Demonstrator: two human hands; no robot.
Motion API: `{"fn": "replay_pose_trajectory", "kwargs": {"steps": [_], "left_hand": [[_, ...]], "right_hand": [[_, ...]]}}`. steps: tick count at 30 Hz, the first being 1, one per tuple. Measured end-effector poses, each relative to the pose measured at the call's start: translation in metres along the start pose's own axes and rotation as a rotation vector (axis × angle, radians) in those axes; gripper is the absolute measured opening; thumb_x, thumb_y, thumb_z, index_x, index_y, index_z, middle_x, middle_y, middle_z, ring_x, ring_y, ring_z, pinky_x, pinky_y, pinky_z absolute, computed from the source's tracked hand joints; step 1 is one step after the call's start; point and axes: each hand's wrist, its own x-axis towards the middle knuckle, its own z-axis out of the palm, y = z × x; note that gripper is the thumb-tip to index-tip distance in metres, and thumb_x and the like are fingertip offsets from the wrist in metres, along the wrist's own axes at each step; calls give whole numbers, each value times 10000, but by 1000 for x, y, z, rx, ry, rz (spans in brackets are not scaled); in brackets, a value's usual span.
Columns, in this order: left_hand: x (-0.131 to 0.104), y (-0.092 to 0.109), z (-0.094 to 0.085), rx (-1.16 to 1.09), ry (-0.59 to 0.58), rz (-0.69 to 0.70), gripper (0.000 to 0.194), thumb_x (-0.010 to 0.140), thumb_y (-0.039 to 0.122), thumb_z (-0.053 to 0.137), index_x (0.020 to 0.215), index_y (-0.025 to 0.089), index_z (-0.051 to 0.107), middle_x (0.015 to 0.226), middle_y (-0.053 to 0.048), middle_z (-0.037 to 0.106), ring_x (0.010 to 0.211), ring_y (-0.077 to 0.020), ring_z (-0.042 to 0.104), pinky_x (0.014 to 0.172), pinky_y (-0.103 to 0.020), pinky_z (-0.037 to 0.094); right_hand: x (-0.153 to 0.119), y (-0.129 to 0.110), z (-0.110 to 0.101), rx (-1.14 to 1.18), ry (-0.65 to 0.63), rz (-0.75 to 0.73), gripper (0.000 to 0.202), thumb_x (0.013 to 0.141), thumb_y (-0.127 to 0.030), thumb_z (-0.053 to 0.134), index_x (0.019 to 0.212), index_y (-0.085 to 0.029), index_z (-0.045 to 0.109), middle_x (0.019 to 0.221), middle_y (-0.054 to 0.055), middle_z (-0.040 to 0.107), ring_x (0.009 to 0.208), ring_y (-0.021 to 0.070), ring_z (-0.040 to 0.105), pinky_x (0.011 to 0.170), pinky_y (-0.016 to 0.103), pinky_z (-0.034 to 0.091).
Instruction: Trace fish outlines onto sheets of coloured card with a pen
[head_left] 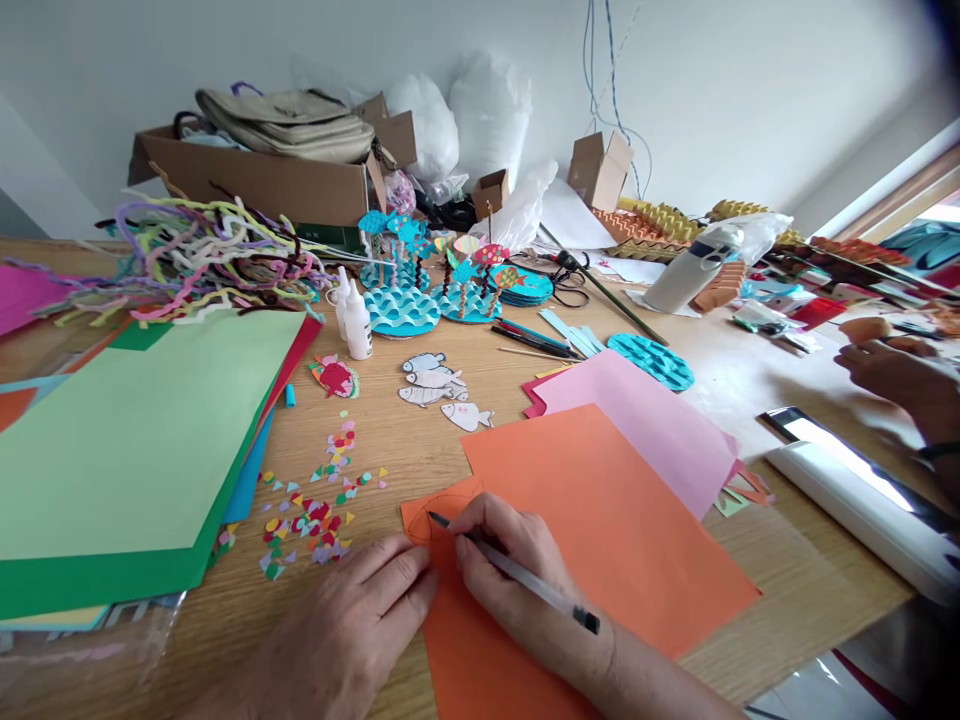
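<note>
One orange sheet [457, 640] lies nearest, beneath both hands, bearing a dark line drawing [442, 500] near its upper left corner. The left hand [345, 620] rests palm down over the sheet's left edge, its fingers close together, slightly bent and clamped on nothing; its thumb is hidden. The right hand [529, 570] has its thumb and fingers clamped on a clear-barrelled pen [525, 580], whose tip touches the paper at the drawing. A second orange sheet [600, 500] spreads to the right, overlapping a pink sheet [645, 430] behind it.

Left of the hands, small coloured paper bits [311, 520] are scattered on the wooden table [397, 455], beside a stack of coloured sheets [142, 440] with pale green on top. Farther back are a red fish cut-out [335, 377] and a group of pale paper fish [435, 385]. A white device [847, 510] lies at the right, near another person's hand [892, 375].

Beyond stand white glue bottles [358, 325], next to blue wavy discs [397, 310], some carrying upright fish. Tangled fuzzy stems [217, 255] lie at the left. Behind them, a cardboard box [262, 180] holds a beige bag [292, 125], with white plastic bags [491, 115] near the wall [712, 80].
</note>
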Motion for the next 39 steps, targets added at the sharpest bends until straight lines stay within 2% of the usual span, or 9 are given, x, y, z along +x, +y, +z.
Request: {"fn": "replay_pose_trajectory", "kwargs": {"steps": [10,20,27,34,39], "left_hand": [[3,1,-1,-7,11,2,451,874,44,278,1178,203,571,1103,-1,621,1015,-170,515,871,-266,460],[2,0,-2,-29,13,8,422,894,71,293,1198,205,553,1118,0,609,1034,-168,508,889,-250,458],[6,1,-1,-1,101,23,423,906,52,253,1130,181,588,1041,-15,641,975,-166,543,824,-249,487],[4,0,0,18,79,37,412,908,63,258,1118,175,594,1048,-21,637,983,-167,539,834,-248,487],[4,0,1,8,109,36,423,913,64,238,1101,176,600,1034,-12,641,973,-168,544,825,-245,482]], "right_hand": [[2,1,2,-17,-12,3,139,729,-101,436,793,-194,517,578,-43,539,459,76,458,453,167,363],[1,-5,-3,32,-46,38,117,679,-96,420,704,-206,449,491,-86,383,397,66,325,423,177,296],[-2,-5,-6,84,-85,55,122,653,-94,409,685,-208,440,506,-77,395,414,67,334,407,174,268],[-2,-4,-5,90,-70,46,113,666,-101,412,696,-207,441,496,-83,372,405,65,311,403,178,259],[-1,-6,-8,88,-90,44,123,653,-93,401,688,-203,446,509,-73,395,416,68,331,403,175,261]]}}
